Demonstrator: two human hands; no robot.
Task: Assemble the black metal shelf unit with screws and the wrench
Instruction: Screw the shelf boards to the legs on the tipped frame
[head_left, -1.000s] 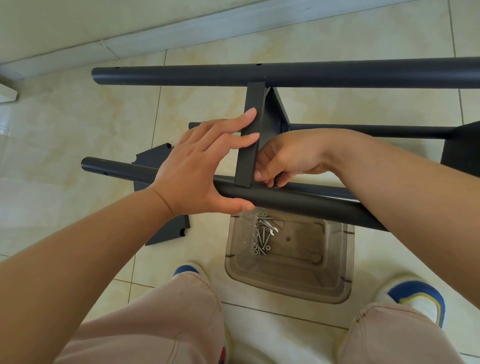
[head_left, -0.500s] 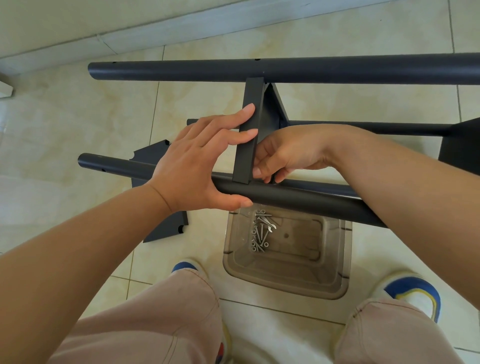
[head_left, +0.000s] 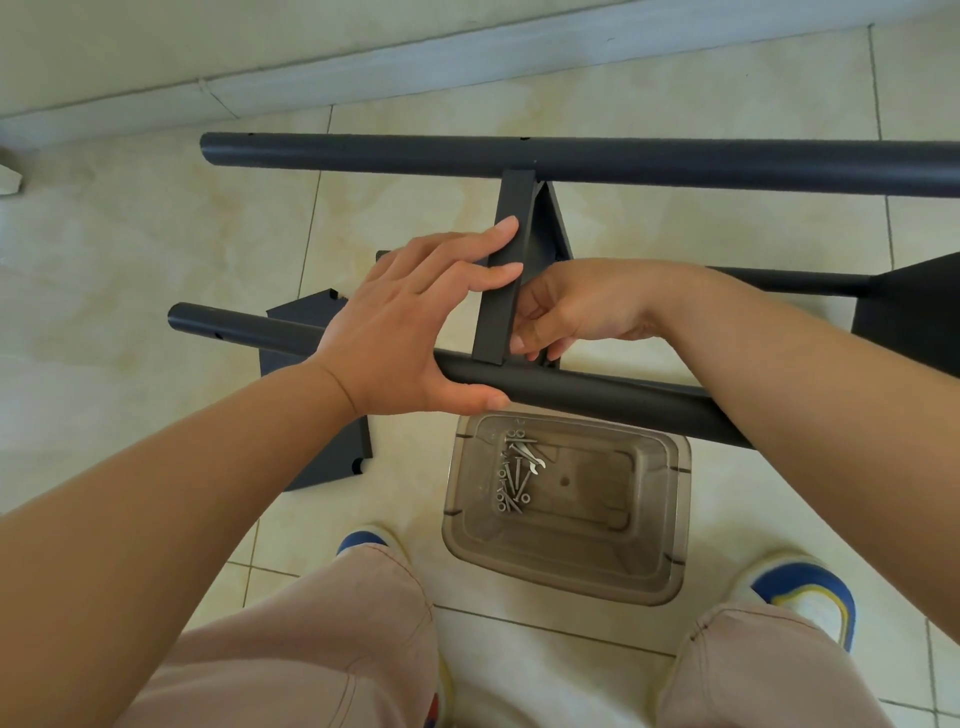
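Two long black tubes lie level, a far tube (head_left: 623, 161) and a near tube (head_left: 597, 389). A black shelf panel (head_left: 511, 223) stands on edge between them. My left hand (head_left: 410, 332) lays straight fingers on the panel's left face, with its thumb along the near tube. My right hand (head_left: 582, 312) curls its fingers at the panel's right side, just above the near tube. What the fingertips hold is hidden. Several screws (head_left: 511, 478) and a small wrench (head_left: 530, 457) lie in a clear plastic box (head_left: 649, 561) on the floor below.
A loose black panel (head_left: 317, 415) lies on the tiled floor under my left arm. Another black shelf (head_left: 909, 312) sits at the right, joined to a thinner lower tube (head_left: 779, 280). My knees and shoes flank the box. A wall skirting runs along the back.
Both hands stay at the panel and near tube. The fingers of my right hand have shifted slightly at the joint.
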